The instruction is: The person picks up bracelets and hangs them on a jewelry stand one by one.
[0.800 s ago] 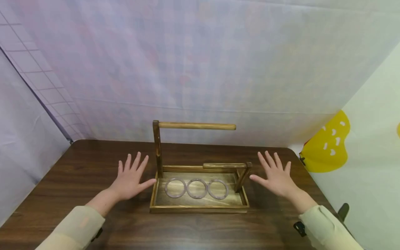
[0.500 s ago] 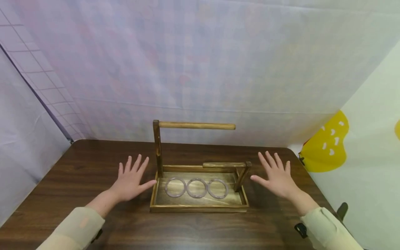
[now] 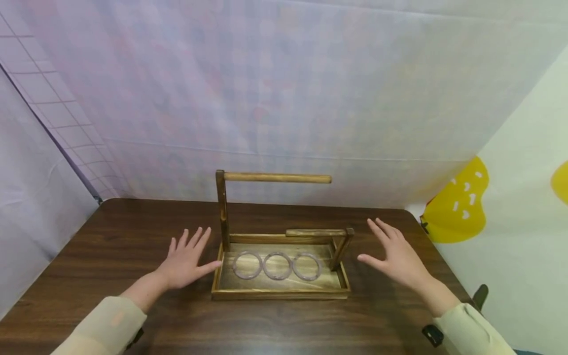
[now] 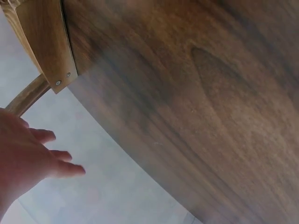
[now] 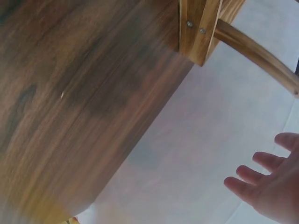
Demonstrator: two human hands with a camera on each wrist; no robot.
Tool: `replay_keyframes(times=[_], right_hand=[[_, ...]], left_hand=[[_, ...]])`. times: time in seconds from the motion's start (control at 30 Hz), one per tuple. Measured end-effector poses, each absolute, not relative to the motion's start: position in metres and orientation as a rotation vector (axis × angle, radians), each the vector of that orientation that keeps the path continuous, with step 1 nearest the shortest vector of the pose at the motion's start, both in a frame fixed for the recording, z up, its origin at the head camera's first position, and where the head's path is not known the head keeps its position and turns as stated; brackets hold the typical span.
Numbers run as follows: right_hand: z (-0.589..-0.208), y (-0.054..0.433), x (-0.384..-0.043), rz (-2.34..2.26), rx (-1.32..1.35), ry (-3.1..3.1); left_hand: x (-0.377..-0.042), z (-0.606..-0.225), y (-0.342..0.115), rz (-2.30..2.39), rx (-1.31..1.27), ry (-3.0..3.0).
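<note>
Three pale, translucent ring bracelets lie side by side in a wooden tray stand: a left bracelet, a middle bracelet and a right bracelet. The stand carries a tall post with a long upper bar on its left. On its right, a shorter post holds a low bar. My left hand hovers just left of the tray with fingers spread, holding nothing. To the right of the tray, my right hand is also free, thumb apart from the extended fingers.
The stand sits on a dark brown wooden table. A pale curtain hangs behind the table's far edge. A yellow shape with white marks is at the right, on or by a white wall.
My right hand has turned, its fingers drawing closer together. My left hand has tipped slightly lower. The bracelets stay in place in the stand; the view has shifted slightly.
</note>
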State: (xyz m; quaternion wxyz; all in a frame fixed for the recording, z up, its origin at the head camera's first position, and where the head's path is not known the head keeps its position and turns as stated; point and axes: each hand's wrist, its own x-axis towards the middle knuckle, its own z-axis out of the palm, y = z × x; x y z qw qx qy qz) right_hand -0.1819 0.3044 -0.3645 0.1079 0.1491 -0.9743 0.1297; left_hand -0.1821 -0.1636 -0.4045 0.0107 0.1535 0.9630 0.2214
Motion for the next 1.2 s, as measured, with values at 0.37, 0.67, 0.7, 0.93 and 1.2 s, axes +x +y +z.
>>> replay_keyframes(times=[0.37, 0.67, 0.7, 0.93, 1.2], right_hand=[[-0.368, 0.289, -0.165, 0.503, 0.385, -2.764], [-0.369, 0.275, -0.158, 0.557, 0.455, -2.700], [-0.370, 0.274, -0.158, 0.557, 0.474, -2.700], [-0.374, 0.261, -0.156, 0.533, 0.545, -2.757], [-0.379, 0.250, -0.156, 0.536, 0.581, -2.745]], left_hand=[[-0.180, -0.407, -0.159, 0.860, 0.453, 2.806], [-0.179, -0.408, -0.157, 1.029, 0.396, 2.657], [-0.179, -0.409, -0.157, 1.054, 0.388, 2.640], [-0.178, -0.417, -0.153, 1.164, 0.331, 2.594], [-0.175, -0.427, -0.152, 1.358, 0.322, 2.484]])
